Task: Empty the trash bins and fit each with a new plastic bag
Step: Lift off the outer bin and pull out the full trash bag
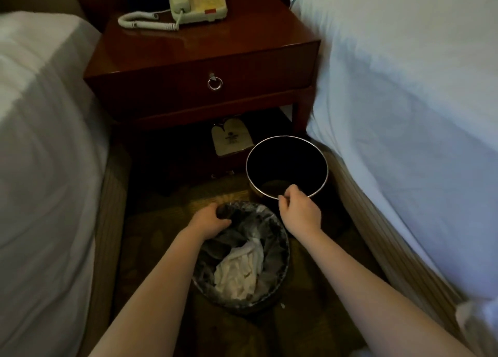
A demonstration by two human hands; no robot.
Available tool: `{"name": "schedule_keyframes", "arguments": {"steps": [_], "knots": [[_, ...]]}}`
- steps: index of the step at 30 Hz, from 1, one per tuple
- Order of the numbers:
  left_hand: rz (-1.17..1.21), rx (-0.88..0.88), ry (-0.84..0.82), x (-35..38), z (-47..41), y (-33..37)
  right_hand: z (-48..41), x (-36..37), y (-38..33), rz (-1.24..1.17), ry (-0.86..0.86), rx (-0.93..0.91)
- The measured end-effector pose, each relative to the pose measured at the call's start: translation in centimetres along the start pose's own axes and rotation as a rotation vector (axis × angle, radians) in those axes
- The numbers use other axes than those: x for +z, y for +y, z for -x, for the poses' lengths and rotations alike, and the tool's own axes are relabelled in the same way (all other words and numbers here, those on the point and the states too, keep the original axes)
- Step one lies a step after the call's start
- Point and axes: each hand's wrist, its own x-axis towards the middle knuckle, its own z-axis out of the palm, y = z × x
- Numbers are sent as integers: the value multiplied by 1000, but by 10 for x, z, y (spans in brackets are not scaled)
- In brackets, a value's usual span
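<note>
On carpet [151, 251]: left hand [208, 219] grips crinkled liner [244, 214], right hand [299, 209] metal rim [327, 169].

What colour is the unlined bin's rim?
Silver rim on the black round bin; head view.

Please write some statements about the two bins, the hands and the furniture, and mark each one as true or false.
1. The right hand pinches the silver rim of the black round bin. True.
2. The black round bin is full of rubbish. False: it looks empty and has no bag.
3. The left hand grips the grey plastic bag at the edge of the nearer round bin, which holds crumpled white paper. True.
4. The cream corded telephone lies on a bed. False: it stands on the dark red wooden nightstand.
5. The nightstand's drawer is pulled open. False: it is closed.
</note>
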Motion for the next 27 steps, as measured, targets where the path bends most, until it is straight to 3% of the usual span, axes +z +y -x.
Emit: {"name": "schedule_keyframes", "arguments": {"steps": [5, 7, 11, 14, 16, 19, 21, 24, 27], "knots": [[-76, -21, 183, -5, 13, -18, 10, 7, -28, 32, -472, 138], [-127, 0, 271, -7, 19, -27, 20, 9, -29, 137, -415, 156], [-181, 54, 389, -10, 34, -36, 35, -3, -33, 376, -146, 69], [-151, 243, 500, -4, 43, -37, 46, -13, -41, 385, -100, -81], [-85, 337, 430, 2, 50, -37, 52, -16, -46, 419, -210, -186], [-145, 353, 190, 15, 60, -37, 61, -17, -50, 449, -540, -147], [-210, 336, 89, 21, 64, -36, 66, -15, -48, 460, -649, -153], [-164, 294, 143, 26, 62, -33, 64, -17, -42, 285, -540, -144], [-122, 246, 499, 26, 58, -31, 48, -15, -29, 146, -220, -155]]}}
